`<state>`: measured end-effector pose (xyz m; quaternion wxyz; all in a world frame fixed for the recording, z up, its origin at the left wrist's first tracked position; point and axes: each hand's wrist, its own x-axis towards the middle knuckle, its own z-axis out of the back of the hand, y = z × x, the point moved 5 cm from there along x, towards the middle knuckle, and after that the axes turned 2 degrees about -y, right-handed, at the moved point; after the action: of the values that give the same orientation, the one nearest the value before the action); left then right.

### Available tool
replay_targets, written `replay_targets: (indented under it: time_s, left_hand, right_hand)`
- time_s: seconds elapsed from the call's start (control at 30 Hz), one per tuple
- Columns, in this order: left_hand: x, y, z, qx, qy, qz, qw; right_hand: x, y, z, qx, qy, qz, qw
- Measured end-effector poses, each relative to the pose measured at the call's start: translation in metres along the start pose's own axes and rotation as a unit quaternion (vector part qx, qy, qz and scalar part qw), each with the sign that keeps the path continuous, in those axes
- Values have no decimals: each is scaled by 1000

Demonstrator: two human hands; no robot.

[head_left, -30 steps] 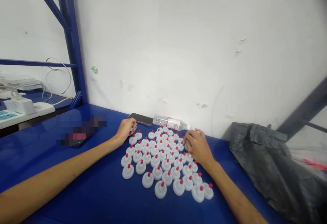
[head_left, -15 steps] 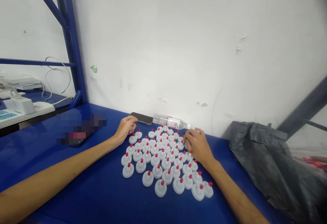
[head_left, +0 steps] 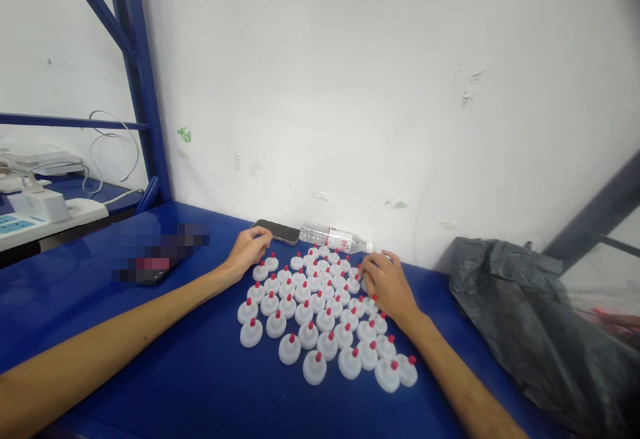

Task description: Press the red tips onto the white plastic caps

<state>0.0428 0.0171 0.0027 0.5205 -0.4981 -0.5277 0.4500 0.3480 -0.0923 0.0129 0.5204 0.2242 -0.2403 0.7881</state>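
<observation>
Several white caps with red tips (head_left: 320,312) stand in tight rows on the blue table (head_left: 190,372). My left hand (head_left: 246,249) rests curled at the far left corner of the group, its fingers closed by the nearest cap; what they hold is hidden. Lying palm down on the far right side of the rows is my right hand (head_left: 387,282), fingers bent over the caps there.
A dark phone (head_left: 275,231) and a lying water bottle (head_left: 334,239) sit against the white wall behind the caps. A black plastic bag (head_left: 530,319) fills the right. A blue frame post (head_left: 137,79) rises at left, with a power strip (head_left: 60,215) beyond.
Both hands stay almost still at the two sides of the caps; the left hand has edged slightly toward the phone.
</observation>
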Motion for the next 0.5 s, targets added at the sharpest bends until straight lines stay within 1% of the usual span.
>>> replay_targets:
  time_s: [0.23, 0.5]
  left_hand:
    - [-1, -1, -2, 11, 31, -15, 999]
    - [-2, 0, -2, 17, 49, -16, 999]
  right_hand:
    - [-1, -1, -1, 2, 7, 1, 1000]
    - [0, 0, -1, 4, 3, -2, 1000]
